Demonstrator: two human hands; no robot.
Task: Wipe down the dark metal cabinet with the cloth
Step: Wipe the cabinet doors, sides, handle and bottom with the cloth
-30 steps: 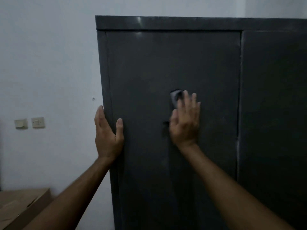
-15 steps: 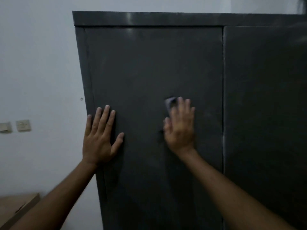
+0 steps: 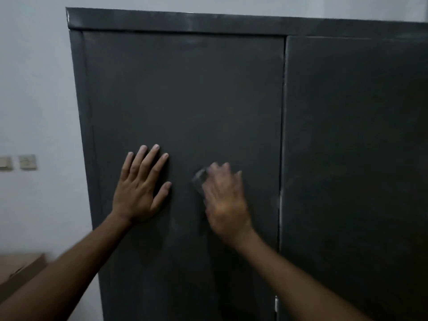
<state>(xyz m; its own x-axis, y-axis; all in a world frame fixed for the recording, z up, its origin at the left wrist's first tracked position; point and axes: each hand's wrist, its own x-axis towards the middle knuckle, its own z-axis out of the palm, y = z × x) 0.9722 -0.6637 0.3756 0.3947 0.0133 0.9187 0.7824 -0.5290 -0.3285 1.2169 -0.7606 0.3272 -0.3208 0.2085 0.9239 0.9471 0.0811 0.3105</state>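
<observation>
The dark metal cabinet (image 3: 185, 93) stood against a pale wall (image 3: 34, 89), its two door panels shut and meeting at a vertical seam right of the middle. The left hand (image 3: 141, 188) lay flat on the left door, fingers straight and spread, thumb out to the right, apparently bracing the panel. Just beside it on the right, the right hand (image 3: 224, 200) pressed the cloth (image 3: 199, 179) against the same door; the hand was blurred, so how its fingers lay could not be told exactly, though they looked laid over the cloth, not balled round it. Only a pale grey corner of the cloth showed, at the hand's upper left. Judging from this position, the wiping was under way around the middle of the left door. Faint pale smears and a dusty sheen showed along the top band and the seam, which suggested those parts had not been done, though the dim light made that uncertain. The right door (image 3: 359, 158) had neither hand on it and was probably left to do, as were the upper part of the left door, the left frame edge and whatever lay below the view. On the wall to the far left sat two switch plates (image 3: 27, 162), and a cardboard box (image 3: 20, 267) showed at the lower left.
</observation>
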